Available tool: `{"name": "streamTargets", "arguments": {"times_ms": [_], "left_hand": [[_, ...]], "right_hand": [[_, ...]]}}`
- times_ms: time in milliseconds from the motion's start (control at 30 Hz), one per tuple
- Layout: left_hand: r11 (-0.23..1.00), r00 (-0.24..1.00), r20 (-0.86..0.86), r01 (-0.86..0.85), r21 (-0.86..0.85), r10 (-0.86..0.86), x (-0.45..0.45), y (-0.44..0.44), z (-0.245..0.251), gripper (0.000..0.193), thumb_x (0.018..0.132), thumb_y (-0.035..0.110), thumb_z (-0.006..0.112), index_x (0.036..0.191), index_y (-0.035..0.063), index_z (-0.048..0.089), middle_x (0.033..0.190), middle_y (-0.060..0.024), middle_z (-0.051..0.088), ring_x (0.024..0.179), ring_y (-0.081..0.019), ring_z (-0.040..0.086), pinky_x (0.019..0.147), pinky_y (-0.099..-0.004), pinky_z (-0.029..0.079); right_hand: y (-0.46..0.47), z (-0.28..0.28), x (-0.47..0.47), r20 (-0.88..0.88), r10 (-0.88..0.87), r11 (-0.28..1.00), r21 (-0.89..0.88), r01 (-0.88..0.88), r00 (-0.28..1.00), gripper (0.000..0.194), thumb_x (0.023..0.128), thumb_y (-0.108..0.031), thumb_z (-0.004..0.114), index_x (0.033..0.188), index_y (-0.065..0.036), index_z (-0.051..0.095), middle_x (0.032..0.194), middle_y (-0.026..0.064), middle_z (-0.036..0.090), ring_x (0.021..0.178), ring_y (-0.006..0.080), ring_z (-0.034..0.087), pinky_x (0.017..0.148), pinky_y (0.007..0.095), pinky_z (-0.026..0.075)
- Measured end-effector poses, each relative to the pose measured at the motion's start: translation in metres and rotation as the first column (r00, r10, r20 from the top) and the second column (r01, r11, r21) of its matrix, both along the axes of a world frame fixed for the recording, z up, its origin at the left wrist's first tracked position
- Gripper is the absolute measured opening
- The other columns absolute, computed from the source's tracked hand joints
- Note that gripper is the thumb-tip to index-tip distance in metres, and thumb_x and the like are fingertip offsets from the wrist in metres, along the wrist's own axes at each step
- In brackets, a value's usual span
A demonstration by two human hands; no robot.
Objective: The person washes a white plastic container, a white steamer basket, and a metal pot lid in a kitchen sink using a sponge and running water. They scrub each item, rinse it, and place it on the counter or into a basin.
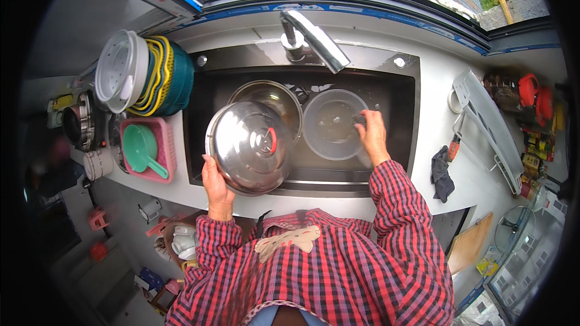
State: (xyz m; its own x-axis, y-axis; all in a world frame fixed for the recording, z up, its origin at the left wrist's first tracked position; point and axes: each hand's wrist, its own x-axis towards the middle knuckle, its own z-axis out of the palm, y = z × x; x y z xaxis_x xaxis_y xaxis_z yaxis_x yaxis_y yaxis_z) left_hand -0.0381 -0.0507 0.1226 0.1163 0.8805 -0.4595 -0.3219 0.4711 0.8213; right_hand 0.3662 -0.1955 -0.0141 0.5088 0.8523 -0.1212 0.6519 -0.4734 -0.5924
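Note:
My left hand grips the rim of a shiny domed steel lid, tilted over the left part of the dark sink. A red handle piece shows on the lid's dome. Partly behind the lid, a steel basin lies in the sink. To its right stands a translucent plastic basin with cloudy water in it. Over that basin's right rim, my right hand pinches a dark scouring pad, probably steel wool. The chrome faucet arches above the sink's far edge.
Nested colanders and basins stand left of the sink. Nearer is a pink basket holding a green ladle. On the right counter lie a dark cloth, a red-handled tool and a leaning white rack. A window frame borders the back.

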Motion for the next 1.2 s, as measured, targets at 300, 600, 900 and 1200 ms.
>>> {"name": "streamTargets", "arguments": {"times_ms": [300,600,900,1200], "left_hand": [[0.997,0.997,-0.028,0.072,-0.037,-0.073,0.029,0.010,0.008,0.053,0.111,0.042,0.039,0.129,-0.0033,0.058,0.120,-0.0115,0.069,0.106,-0.0195,0.068,0.094,-0.0347,0.055],[0.969,0.985,0.141,0.131,-0.209,-0.102,0.049,0.019,-0.002,0.054,0.110,0.045,0.039,0.139,0.0003,0.054,0.131,-0.0116,0.065,0.115,-0.0241,0.065,0.101,-0.0411,0.053],[0.958,0.939,0.339,0.153,-0.244,-0.063,0.067,0.012,-0.027,0.046,0.106,0.042,0.053,0.135,0.0067,0.058,0.128,-0.0069,0.067,0.116,-0.0221,0.064,0.103,-0.0409,0.053],[0.944,0.909,0.347,0.296,-0.146,-0.231,0.092,-0.016,-0.016,0.030,0.106,0.028,0.058,0.129,0.0089,0.062,0.114,-0.0037,0.071,0.097,-0.0156,0.070,0.081,-0.0323,0.060]], "right_hand": [[-0.016,-0.070,0.012,-0.141,-0.227,0.971,-0.108,0.213,0.964,0.026,0.081,-0.001,0.075,0.105,-0.008,0.067,0.097,0.0172,0.066,0.097,0.0392,0.066,0.085,0.0470,0.052],[0.007,-0.098,0.019,0.110,0.009,0.959,-0.282,0.023,0.994,0.041,0.082,-0.006,0.075,0.121,-0.013,0.066,0.116,0.0122,0.063,0.115,0.0355,0.058,0.095,0.0426,0.051],[0.015,0.046,-0.030,-0.525,-0.132,0.891,0.309,0.333,0.841,0.021,0.088,0.000,0.069,0.108,-0.003,0.070,0.104,0.0093,0.068,0.095,0.0198,0.065,0.086,0.0319,0.052],[0.164,0.149,-0.122,-0.156,0.078,0.910,0.415,-0.007,0.985,0.015,0.091,-0.010,0.066,0.105,-0.006,0.063,0.095,0.0162,0.063,0.089,0.0387,0.063,0.078,0.0491,0.051]]}}
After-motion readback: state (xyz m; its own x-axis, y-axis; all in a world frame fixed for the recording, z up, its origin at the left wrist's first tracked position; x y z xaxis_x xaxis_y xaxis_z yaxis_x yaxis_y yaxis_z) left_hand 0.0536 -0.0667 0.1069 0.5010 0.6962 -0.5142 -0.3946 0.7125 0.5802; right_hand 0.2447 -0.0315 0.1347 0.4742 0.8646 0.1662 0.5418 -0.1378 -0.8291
